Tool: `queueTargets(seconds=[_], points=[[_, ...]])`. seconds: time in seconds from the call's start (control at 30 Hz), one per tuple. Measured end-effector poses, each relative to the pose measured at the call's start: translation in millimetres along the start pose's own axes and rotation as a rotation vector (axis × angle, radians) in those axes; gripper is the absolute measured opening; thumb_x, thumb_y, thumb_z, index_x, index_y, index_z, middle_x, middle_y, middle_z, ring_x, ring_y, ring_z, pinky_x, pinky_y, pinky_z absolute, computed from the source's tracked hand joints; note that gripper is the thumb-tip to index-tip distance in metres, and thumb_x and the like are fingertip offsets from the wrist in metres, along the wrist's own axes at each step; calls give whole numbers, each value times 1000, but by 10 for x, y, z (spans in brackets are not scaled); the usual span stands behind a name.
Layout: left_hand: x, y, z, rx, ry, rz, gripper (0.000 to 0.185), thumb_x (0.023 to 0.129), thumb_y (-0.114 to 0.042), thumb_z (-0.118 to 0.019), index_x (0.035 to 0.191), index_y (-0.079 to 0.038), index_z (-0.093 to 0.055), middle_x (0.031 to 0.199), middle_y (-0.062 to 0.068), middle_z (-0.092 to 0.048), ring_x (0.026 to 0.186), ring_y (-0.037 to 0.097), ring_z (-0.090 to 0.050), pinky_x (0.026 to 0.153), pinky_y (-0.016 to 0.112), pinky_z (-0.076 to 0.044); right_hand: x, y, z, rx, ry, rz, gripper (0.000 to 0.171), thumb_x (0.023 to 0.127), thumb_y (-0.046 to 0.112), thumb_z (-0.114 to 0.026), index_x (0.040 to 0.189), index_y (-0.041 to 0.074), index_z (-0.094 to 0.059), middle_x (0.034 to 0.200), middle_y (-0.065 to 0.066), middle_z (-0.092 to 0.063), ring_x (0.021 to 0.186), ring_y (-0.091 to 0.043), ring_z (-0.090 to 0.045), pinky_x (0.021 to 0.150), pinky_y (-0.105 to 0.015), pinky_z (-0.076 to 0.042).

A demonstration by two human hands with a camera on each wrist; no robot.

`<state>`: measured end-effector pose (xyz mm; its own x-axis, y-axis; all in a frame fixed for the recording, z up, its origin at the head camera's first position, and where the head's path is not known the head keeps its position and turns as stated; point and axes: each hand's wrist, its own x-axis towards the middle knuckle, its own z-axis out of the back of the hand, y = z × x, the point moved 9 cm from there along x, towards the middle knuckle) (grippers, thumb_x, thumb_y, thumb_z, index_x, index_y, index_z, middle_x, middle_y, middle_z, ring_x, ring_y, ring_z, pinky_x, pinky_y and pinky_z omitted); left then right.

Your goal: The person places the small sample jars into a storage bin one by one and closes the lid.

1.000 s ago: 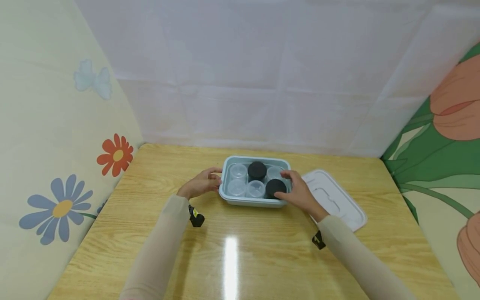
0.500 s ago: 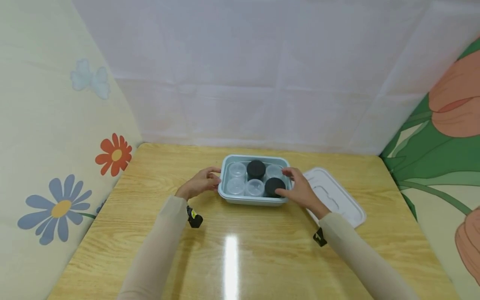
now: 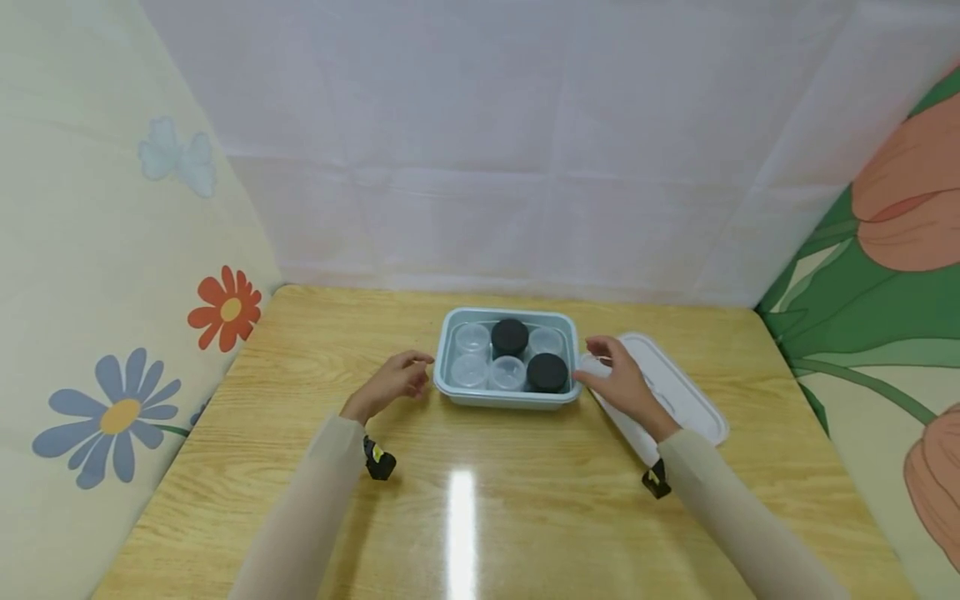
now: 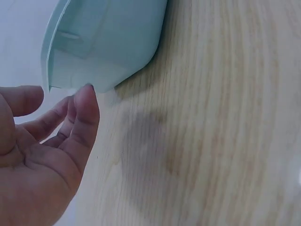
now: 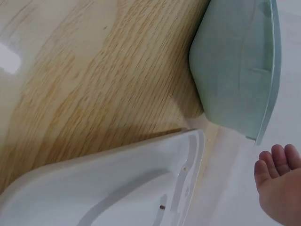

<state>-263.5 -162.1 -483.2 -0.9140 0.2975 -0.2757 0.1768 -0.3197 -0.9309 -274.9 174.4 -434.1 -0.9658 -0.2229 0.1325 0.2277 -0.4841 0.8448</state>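
A wooden table is enclosed by a white cloth at the back and flower-printed panels at both sides. A pale blue tray is set near the table's middle, with six small jars packed inside it in two rows: four clear ones and two with black lids.

The left hand is seen just left of the tray's short wall, fingers relaxed and loosely bent, nothing grasped. In the left wrist view a fingertip lies at the tray's lower rim; whether contact is made cannot be told. Bare wood is left open beneath and behind this hand, out to the left table edge.

The right hand is held just right of the tray's other short wall, fingers loose, nothing gripped. It is placed above the near-left part of a white lid, which lies flat on the table, close beside the tray. In the right wrist view a narrow strip of wood is seen between lid edge and tray corner. A broad bare stretch of table is left nearer the person than both hands.
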Motion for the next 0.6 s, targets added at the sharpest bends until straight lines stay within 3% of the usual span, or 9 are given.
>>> queueTargets(seconds=[0.27, 0.47, 0.6], points=[[-175, 110, 18, 57, -94, 107, 37, 100, -13, -37, 129, 10, -45, 92, 13, -54, 76, 16, -53, 71, 32, -54, -131, -183, 181, -4, -30, -57, 54, 85, 9, -70, 129, -9, -44, 128, -28, -49, 121, -40, -46, 105, -51, -39], [-299, 140, -98, 103, -105, 163, 36, 97, -11, -40, 125, 9, -49, 93, 14, -55, 74, 17, -54, 66, 29, -53, -254, -303, 328, -44, -47, -93, 53, 87, 11, -68, 129, -10, -43, 127, -29, -48, 120, -41, -46, 105, -52, -39], [-348, 116, -222, 107, -89, 151, 34, 96, -10, -42, 122, 9, -51, 93, 16, -56, 73, 18, -54, 63, 28, -52, -312, -358, 443, -54, -78, -96, 53, 87, 10, -68, 128, -12, -43, 127, -30, -49, 119, -43, -47, 104, -53, -39]])
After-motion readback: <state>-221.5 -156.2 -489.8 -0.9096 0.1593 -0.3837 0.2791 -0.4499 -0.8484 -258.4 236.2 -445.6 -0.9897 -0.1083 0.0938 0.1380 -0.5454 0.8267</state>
